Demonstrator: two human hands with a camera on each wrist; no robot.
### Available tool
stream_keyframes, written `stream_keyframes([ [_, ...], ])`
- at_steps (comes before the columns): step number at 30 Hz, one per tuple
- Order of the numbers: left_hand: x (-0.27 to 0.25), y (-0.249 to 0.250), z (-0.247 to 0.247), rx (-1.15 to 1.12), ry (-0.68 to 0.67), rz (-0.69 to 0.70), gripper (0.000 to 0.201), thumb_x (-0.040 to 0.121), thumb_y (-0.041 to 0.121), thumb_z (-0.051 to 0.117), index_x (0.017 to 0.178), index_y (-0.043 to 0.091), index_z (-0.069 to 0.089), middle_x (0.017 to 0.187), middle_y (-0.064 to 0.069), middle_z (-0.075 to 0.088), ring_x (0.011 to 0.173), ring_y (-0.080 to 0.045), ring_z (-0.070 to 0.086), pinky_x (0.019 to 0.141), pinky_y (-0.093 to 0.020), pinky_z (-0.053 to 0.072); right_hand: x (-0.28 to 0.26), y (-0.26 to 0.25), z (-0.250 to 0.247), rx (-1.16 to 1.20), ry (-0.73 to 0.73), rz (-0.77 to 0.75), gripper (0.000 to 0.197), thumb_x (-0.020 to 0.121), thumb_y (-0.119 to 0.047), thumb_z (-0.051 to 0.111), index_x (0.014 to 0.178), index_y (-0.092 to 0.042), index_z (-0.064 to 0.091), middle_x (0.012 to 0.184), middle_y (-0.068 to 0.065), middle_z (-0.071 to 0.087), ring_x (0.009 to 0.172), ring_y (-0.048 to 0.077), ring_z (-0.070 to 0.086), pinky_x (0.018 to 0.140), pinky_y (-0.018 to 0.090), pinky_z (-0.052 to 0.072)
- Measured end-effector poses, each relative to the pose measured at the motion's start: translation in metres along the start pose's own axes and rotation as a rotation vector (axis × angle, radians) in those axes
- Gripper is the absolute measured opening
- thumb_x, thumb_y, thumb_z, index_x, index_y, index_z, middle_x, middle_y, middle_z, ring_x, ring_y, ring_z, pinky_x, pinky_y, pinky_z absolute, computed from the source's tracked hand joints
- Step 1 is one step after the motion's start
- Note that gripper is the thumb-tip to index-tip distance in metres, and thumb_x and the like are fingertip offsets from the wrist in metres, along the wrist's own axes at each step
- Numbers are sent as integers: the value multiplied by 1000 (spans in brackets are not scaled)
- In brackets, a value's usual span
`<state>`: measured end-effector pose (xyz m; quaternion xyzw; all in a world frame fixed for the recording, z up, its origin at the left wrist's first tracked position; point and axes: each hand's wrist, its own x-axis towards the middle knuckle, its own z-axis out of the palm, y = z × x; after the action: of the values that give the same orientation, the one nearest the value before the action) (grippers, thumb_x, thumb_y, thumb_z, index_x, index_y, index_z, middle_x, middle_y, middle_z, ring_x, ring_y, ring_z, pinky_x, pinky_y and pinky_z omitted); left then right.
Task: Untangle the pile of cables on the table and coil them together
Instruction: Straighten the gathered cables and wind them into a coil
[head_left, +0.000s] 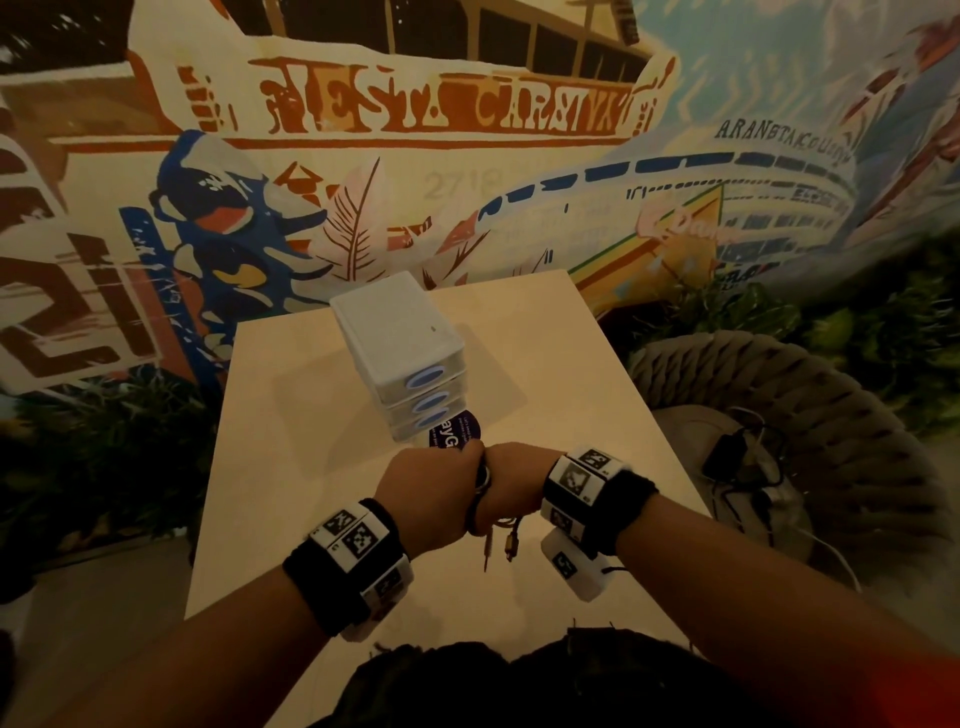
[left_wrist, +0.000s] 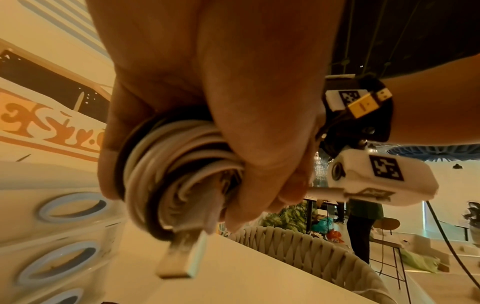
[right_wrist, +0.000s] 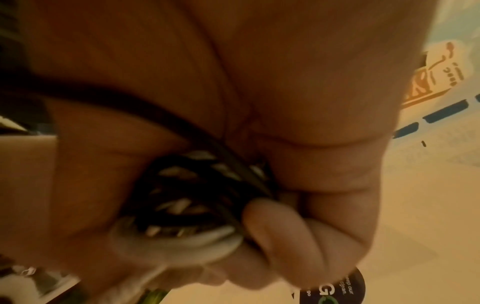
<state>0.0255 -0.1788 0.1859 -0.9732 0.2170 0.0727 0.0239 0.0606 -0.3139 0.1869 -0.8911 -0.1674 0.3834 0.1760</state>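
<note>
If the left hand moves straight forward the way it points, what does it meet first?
Probably the round dark sticker, then the white drawer box right behind it; the left hand holds the cable coil. Depth is unclear.

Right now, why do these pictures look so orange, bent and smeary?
Head view: warm dim light, wide-angle lens bows the table edges. Left wrist view: the cable coil is fairly clear, its USB plug motion-blurred. Right wrist view: dark and soft throughout, too close to focus.
</note>
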Motion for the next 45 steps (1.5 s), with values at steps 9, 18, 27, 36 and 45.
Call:
stream_keyframes([
  [9, 1, -9, 14, -135, 21, 55, 46, 90, 49, 65, 125, 20, 55, 105, 0, 66, 93, -22, 63, 73, -34, 51, 0, 6, -2, 83, -54, -18, 30, 85, -22, 69, 57, -19, 58, 50, -6, 54, 53, 16, 48, 59, 26, 44],
  [18, 12, -20, 9, -182, -232, 112, 27, 90, 40, 66, 95, 13, 67, 85, -5, 69, 76, -23, 63, 65, -33, 50, -6, 13, 0, 377, -174, -6, 14, 85, -35, 76, 85, -21, 74, 82, -4, 77, 68, 11, 70, 67, 27, 53],
  [27, 6, -29, 10, -449, -162, -133, 14, 94, 35, 66, 92, 22, 62, 79, 0, 59, 72, -18, 52, 65, -30, 38, -23, 31, -19, 703, 82, 13, 56, 81, -63, 73, 122, -29, 57, 105, 5, 72, 75, 17, 71, 61, 30, 58],
  [36, 8, -24, 8, -1061, -88, -292, 16, 83, 6, 62, 77, 18, 70, 66, -2, 71, 62, -17, 68, 67, -40, 59, -6, 29, 14, 773, 205, -181, 53, 88, -50, 72, 131, -29, 50, 84, 4, 66, 63, 17, 62, 64, 36, 60],
  [45, -1, -38, 1, -1729, -409, -10, 56, 84, 5, 64, 139, 10, 53, 127, -38, 56, 107, -39, 60, 101, -60, 48, -12, 28, 2, 674, 382, -296, 33, 94, -49, 66, 109, -20, 66, 70, -2, 69, 59, 11, 61, 60, 23, 50],
])
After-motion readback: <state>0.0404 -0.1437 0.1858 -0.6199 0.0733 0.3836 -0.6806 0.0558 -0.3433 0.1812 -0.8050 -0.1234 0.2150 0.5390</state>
